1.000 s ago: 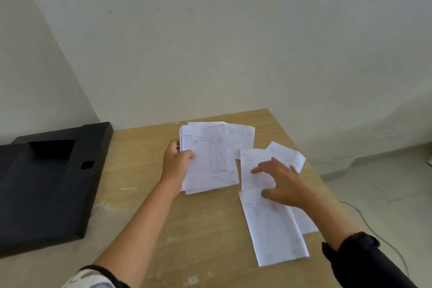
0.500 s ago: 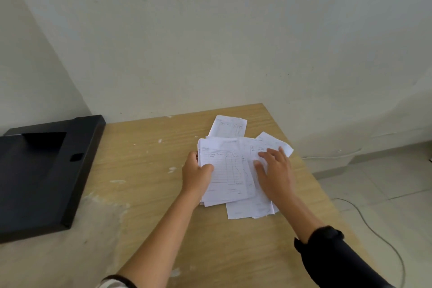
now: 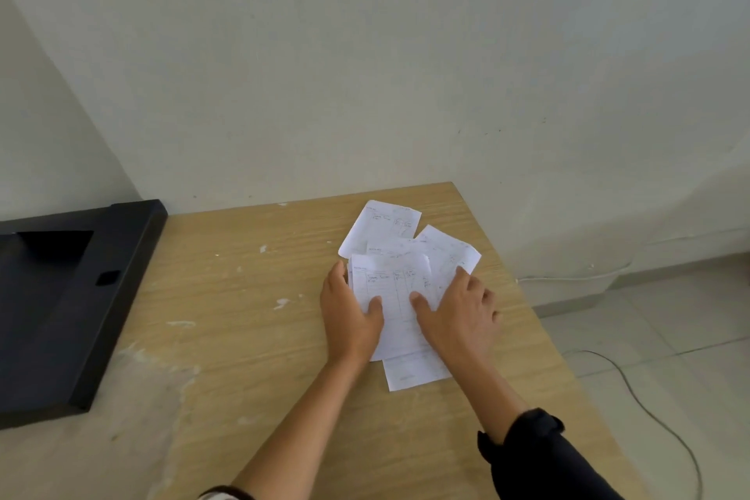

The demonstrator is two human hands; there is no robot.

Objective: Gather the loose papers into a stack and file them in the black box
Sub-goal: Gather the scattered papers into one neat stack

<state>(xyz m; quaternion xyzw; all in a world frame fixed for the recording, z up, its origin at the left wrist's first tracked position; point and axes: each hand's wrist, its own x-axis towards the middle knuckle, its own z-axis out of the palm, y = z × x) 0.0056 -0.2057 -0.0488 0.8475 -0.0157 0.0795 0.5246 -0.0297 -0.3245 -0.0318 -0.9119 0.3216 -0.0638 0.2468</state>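
Pressing both hands down on the papers, we are squaring a loose pile on the table. Our left hand is lying open along the pile's left edge with its thumb on the top sheet, and our right hand is spread flat over the right side. Two sheets are poking out beyond our fingertips and one is sticking out toward our wrists, so we are risking leaving them behind or creasing them if we lift now. The black box is sitting open well off to the left of our left hand, and thin sheets may be slipping loose on that carry
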